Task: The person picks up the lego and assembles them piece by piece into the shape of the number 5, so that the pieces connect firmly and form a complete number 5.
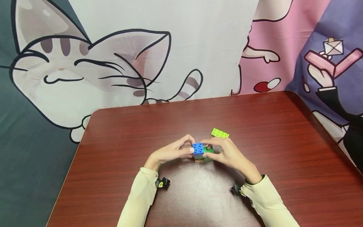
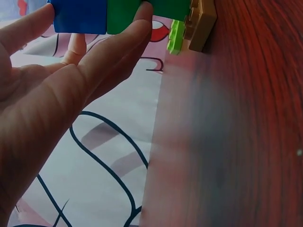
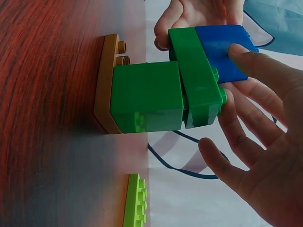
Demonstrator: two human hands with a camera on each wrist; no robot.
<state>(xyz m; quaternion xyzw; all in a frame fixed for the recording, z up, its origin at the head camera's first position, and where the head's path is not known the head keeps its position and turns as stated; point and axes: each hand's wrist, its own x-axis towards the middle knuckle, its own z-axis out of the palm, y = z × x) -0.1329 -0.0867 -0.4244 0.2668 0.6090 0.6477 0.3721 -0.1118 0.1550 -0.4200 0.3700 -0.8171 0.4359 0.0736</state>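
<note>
A toy brick stack stands at the table's middle: a brown brick (image 3: 103, 85) at the bottom, a green block (image 3: 147, 97) above it, a longer green brick (image 3: 195, 71) higher up, and a blue brick (image 3: 221, 52) on top. The longer green brick sits slightly tilted, with a narrow gap showing above the lower block. My left hand (image 1: 174, 150) holds the upper stack from the left, its fingers touching the blue and green bricks. From the right, my right hand (image 1: 227, 153) pinches the blue brick, thumb on its near face; some fingertips are hidden behind.
A lime green brick (image 1: 220, 133) lies on the brown table (image 1: 136, 126) just behind the right hand. A cloth printed with cartoon cats (image 1: 198, 37) hangs beyond the table's back edge. Each wrist wears a small black camera (image 1: 163, 183).
</note>
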